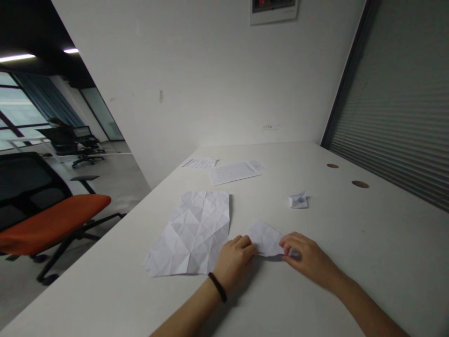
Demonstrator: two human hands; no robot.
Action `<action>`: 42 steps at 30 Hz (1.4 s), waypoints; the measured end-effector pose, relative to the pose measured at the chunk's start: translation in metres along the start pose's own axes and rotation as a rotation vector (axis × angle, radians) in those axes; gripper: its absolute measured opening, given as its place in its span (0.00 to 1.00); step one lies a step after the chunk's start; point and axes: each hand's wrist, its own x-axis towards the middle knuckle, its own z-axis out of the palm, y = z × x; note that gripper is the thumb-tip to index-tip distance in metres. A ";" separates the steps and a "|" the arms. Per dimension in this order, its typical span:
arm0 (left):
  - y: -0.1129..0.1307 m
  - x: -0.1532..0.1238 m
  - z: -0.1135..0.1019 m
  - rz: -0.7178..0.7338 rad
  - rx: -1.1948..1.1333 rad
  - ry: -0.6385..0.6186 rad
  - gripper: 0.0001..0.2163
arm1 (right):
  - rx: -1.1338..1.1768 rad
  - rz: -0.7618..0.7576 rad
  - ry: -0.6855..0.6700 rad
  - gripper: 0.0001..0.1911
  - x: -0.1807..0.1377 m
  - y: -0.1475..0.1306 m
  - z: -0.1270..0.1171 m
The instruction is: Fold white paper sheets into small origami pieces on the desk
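A small folded piece of white paper (264, 236) lies on the white table (351, 243) between my hands. My left hand (233, 262), with a black band on the wrist, has its fingers curled and pinching the paper's left edge. My right hand (308, 260) presses and pinches the paper's right edge with bent fingers. Just left of my left hand lies a large creased white sheet (192, 231), flat on the table. A small folded paper shape (299, 200) sits farther back, beyond my right hand.
Printed sheets (233, 172) and another paper (199, 163) lie near the far wall. Two round cable holes (360, 184) are at the right by a slatted shutter. An orange-seated office chair (52, 220) stands left of the table edge.
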 end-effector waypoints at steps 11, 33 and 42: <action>0.024 -0.017 0.013 -0.052 0.003 -0.140 0.38 | 0.020 0.150 -0.043 0.11 -0.004 0.005 0.016; 0.033 -0.004 0.009 0.128 -0.157 -0.143 0.52 | 1.135 0.477 0.129 0.11 0.003 -0.014 0.005; 0.038 -0.009 0.014 0.139 -0.272 -0.196 0.52 | 1.353 0.563 0.175 0.06 0.006 -0.013 0.019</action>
